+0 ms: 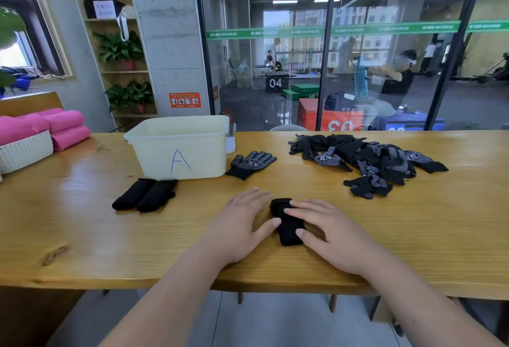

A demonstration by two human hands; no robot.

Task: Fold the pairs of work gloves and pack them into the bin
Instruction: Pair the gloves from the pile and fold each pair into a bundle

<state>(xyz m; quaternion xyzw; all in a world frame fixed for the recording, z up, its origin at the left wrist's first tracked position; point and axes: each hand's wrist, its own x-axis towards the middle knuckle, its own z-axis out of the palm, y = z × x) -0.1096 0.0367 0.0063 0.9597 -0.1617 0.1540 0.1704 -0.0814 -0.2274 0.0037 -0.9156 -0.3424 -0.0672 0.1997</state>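
left hand flat on the wooden worktop, fingers spread, thumb tip touching the left edge of a folded black fabric glove bundle; it grips nothing. right hand also flat and open, fingers lying across the right side of the same bundle, pressing it down rather than clasping it. bundle sits between the two hands, near the front edge of the worktop.

cream plastic bin marked with a blue letter "a" stands further back and left of the hands; its inside is not visible from this angle. just in front of the bin, two rolled black glove bundles lie side by side, touching each other. one flat black glove with white grip dots lies just right of the bin, fingers pointing away. a loose heap of black dotted work gloves spreads over the right rear of the worktop, well apart from the bin.

far left: a white woven basket with rolled pink towels in and beside it.
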